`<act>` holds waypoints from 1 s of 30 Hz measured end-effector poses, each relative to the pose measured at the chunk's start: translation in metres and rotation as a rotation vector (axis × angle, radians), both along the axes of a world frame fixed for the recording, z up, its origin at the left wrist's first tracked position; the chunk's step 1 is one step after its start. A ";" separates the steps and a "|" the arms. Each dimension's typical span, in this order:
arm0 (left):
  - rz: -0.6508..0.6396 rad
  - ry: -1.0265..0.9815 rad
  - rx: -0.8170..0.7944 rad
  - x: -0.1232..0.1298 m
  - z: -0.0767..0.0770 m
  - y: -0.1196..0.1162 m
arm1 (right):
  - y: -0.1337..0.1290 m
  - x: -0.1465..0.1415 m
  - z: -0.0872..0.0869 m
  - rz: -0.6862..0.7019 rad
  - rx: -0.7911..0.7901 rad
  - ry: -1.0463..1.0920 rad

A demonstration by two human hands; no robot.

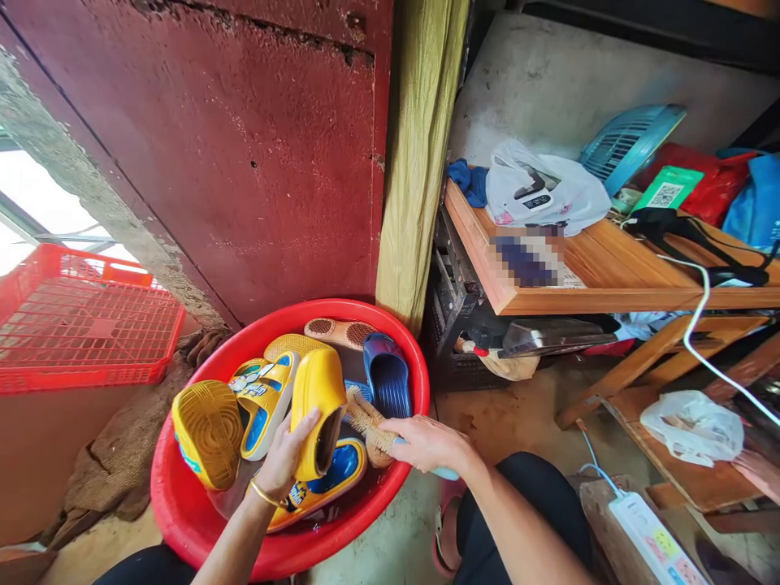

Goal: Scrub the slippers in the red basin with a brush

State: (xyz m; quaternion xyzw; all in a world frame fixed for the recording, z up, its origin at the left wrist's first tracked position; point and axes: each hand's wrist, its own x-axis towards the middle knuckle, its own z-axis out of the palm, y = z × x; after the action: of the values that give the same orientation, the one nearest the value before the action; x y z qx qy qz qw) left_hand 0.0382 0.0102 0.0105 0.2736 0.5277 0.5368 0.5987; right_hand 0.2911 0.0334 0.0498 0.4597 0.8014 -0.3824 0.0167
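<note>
My left hand grips a yellow slipper, tilted up above a red basin. In my right hand is a scrubbing brush with tan bristles and a light blue handle. Its bristle end is close beside the slipper's opening; whether they touch I cannot tell. Inside the basin lie a yellow-and-blue slipper, another yellow-and-blue slipper below the held one, and a yellow slipper with its sole showing. Toward the back are a dark blue slipper and a beige slipper, sole up.
Behind the basin stands a dark red door beside a yellowish curtain. A red plastic crate is at left. To the right, a wooden table bears a white bag and a blue fan. A power strip lies lower right.
</note>
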 end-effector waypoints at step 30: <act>0.204 -0.451 -0.149 -0.002 0.004 0.001 | -0.014 -0.045 -0.025 -0.032 0.382 0.375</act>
State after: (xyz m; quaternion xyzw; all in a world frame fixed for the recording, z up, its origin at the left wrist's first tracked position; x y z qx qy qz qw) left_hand 0.0358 0.0107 0.0148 0.0473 0.4439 0.6016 0.6625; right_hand 0.2466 0.0198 0.0252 0.3883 0.8406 -0.3029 -0.2254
